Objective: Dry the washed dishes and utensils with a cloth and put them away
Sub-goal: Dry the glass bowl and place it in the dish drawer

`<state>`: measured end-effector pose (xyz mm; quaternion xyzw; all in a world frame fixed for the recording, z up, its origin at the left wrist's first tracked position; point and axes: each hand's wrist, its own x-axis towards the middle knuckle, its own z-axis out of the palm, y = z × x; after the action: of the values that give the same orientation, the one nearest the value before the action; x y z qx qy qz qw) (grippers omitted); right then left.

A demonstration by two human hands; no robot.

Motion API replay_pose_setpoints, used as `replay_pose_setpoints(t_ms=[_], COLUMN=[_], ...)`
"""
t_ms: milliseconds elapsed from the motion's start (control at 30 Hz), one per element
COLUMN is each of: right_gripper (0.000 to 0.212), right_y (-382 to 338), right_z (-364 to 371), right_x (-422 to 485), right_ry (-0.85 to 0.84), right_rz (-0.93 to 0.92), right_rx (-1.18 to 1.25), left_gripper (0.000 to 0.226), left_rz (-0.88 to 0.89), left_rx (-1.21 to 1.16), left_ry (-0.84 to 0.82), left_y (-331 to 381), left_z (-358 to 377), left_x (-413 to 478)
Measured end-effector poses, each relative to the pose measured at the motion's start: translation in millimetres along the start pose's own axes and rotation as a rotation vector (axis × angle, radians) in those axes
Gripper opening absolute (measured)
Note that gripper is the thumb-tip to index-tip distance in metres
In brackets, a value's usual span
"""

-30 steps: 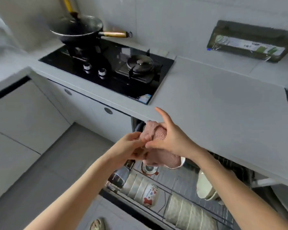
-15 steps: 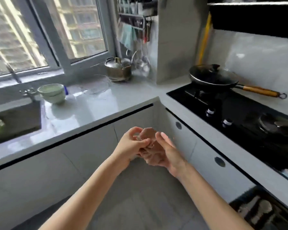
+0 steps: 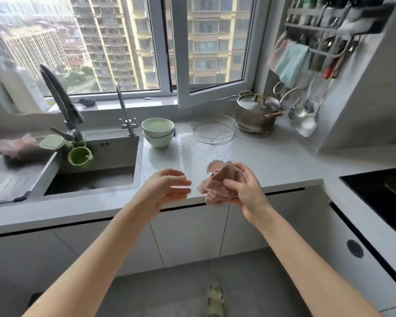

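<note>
the right grip (image 3: pixel 245 191) was grasping a crumpled pink waffle-weave cloth (image 3: pixel 220 179), with the thumb pressed on the front of it, above the front edge of the pale grey stone table (image 3: pixel 272 161). the left grip (image 3: pixel 162 191) was released, its fingers relaxed and a little bent, holding nothing, just beside the cloth but apart from it. two pale green ceramic bowls (image 3: pixel 157 131), one stacked in the other, stood on the table just beside the steel sink (image 3: pixel 96 177). further right a round wire rack (image 3: pixel 213 131) lay near a lidded steel pot (image 3: pixel 256 113) in the corner.
</note>
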<state>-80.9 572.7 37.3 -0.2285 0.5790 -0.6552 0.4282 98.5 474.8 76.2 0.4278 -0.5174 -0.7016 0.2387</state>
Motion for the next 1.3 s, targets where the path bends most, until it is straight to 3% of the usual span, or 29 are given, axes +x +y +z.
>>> replay_pose_setpoints(t_ms=[133,267,533,600,700,767,867,1033,1133,1300], right_gripper=[0.067,0.079,0.076,0.076,0.07,0.069,0.073,0.074,0.071,0.072], right_y=[-10.5,-28.7,-53.7,-51.9,-46.7,-43.9,-41.0,-35.2,-30.6,-25.6], right_z=[14.6,37.3,70.5,76.7,83.4,87.6,94.1,107.1,117.1,133.5], right_x=[92.7,189.9,340.9,362.9,389.5,403.6,417.0,428.3,432.4,435.9], right_ry=[-0.102,-0.201,-0.284,-0.273,-0.257,-0.233,-0.186,-0.098,-0.062,-0.045], right_rz=[0.02,0.071,0.092,0.101,0.089,0.086,0.092,0.106,0.112,0.126], right_rx=[-0.141,-0.231,-0.309,-0.317,-0.35,-0.366,-0.369,-0.345,-0.339,-0.325], left_gripper=[0.003,0.017,0.02,0.03,0.044,0.043,0.051,0.064,0.043,0.025], left_rz=[-0.009,-0.036,-0.182,-0.214,-0.104,0.044,0.089,-0.144,-0.217,-0.15], left_rx=[0.009,0.048,0.155,0.327,1.025,1.399,1.644,1.639,1.48,1.605], left_ry=[0.177,0.38,0.658,0.706,0.8,0.744,0.614,0.393,0.292,0.191], left_y=[16.3,37.2,63.2,63.9,64.6,70.5,81.0,90.6,90.3,94.6], left_z=[-31.0,-60.0,-106.1,-113.8,-129.3,-139.5,-155.7,-175.8,-182.5,-181.3], left_x=[83.7,181.8,355.5,384.3,417.5,437.2,470.9,507.1,515.4,516.8])
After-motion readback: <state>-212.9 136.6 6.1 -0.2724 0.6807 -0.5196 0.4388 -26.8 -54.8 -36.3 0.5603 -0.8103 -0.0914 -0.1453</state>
